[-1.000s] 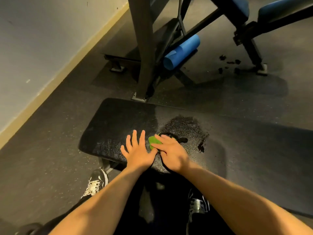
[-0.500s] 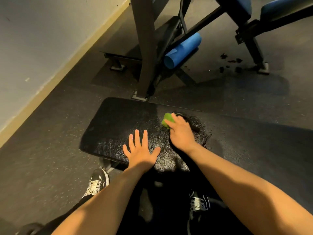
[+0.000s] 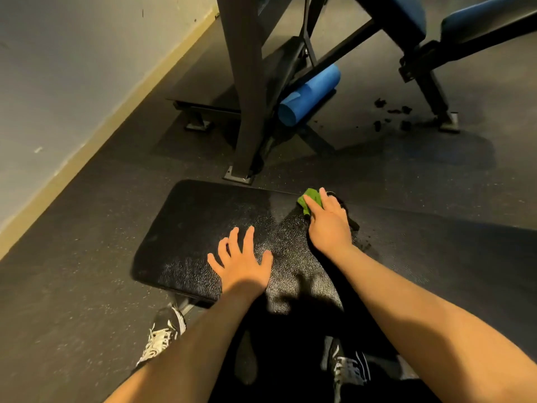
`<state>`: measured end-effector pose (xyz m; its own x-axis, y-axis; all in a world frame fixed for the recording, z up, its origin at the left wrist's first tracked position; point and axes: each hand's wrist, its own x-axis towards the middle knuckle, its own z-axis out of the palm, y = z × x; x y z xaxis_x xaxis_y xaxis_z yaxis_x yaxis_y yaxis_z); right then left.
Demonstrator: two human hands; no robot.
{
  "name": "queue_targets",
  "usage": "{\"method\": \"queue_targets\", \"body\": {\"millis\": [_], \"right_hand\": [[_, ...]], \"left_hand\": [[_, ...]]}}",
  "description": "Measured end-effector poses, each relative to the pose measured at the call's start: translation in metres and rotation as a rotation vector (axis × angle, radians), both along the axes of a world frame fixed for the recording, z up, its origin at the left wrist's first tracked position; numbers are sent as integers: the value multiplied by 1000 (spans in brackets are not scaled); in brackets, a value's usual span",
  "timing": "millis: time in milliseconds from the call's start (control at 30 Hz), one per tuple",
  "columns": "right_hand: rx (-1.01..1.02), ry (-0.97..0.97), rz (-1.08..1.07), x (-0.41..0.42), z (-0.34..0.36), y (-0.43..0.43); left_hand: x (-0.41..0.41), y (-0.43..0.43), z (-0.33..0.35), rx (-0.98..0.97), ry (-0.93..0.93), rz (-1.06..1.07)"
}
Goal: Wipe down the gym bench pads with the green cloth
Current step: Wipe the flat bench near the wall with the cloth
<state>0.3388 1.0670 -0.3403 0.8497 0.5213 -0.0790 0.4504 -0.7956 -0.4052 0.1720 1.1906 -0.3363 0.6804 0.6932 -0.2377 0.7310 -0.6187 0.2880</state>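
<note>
A black textured bench pad stretches across the middle of the head view, its left end rounded. My right hand presses the green cloth flat against the pad's far edge; only the cloth's front corner shows past my fingers. My left hand rests on the pad near its front edge, fingers spread and straight, holding nothing. A damp sheen marks the pad between my two hands.
A dark steel upright of a gym machine stands just behind the pad, with a blue foam roller beside it. A blue-padded bench stands at top right. The wall runs along the left. My shoes are below the pad.
My right hand has slid the green cloth from the pad's near side across to its far edge, leaving a wet streak. My left hand has stayed in place.
</note>
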Motion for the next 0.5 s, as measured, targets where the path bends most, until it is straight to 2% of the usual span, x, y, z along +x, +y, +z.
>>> {"method": "queue_targets", "body": {"millis": [100,267,367,433,500], "right_hand": [[-3,-7,-19,2,7,39],[47,35,322,-16,11,109],[35,52,459,-19,7,102],[61,28,446,-9,3,78],[63,-22,341,3,-1,49]], "left_hand": [[2,-1,-15,103,14,-36],[1,5,-31,184,-95,-69],[-1,5,-33,194,-98,-101],[0,5,-31,180,-101,-94],[0,7,-29,159,-88,-82]]}}
